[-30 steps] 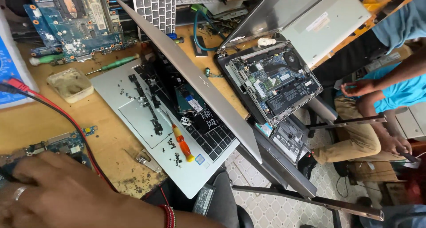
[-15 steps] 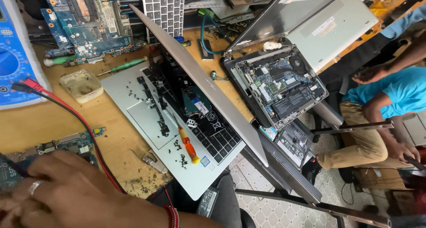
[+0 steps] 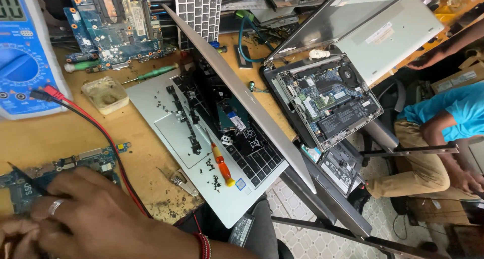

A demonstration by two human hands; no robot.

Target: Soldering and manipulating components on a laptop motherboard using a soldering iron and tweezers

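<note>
My right hand (image 3: 101,218), with a ring and a red thread at the wrist, lies curled over a small blue circuit board (image 3: 80,160) at the table's near left. A thin black probe (image 3: 22,176) sticks out from under its fingers, tip on the board. A red lead (image 3: 101,133) runs from the blue multimeter (image 3: 25,62) and disappears under this hand. Only a sliver of my left hand (image 3: 15,236) shows at the bottom left corner, fingers bent, and what it holds is hidden.
A half-open silver laptop (image 3: 166,123) carries loose screws and an orange screwdriver (image 3: 222,163). Around it lie a flux tub (image 3: 105,93), a green screwdriver (image 3: 156,73), a blue motherboard (image 3: 116,27) and a laptop with its internals exposed (image 3: 327,98). A person in blue (image 3: 454,113) sits at right.
The view has swung left and down, bringing more of the multimeter and the small board into sight. My right hand stays over the board, and the black probe tip now shows.
</note>
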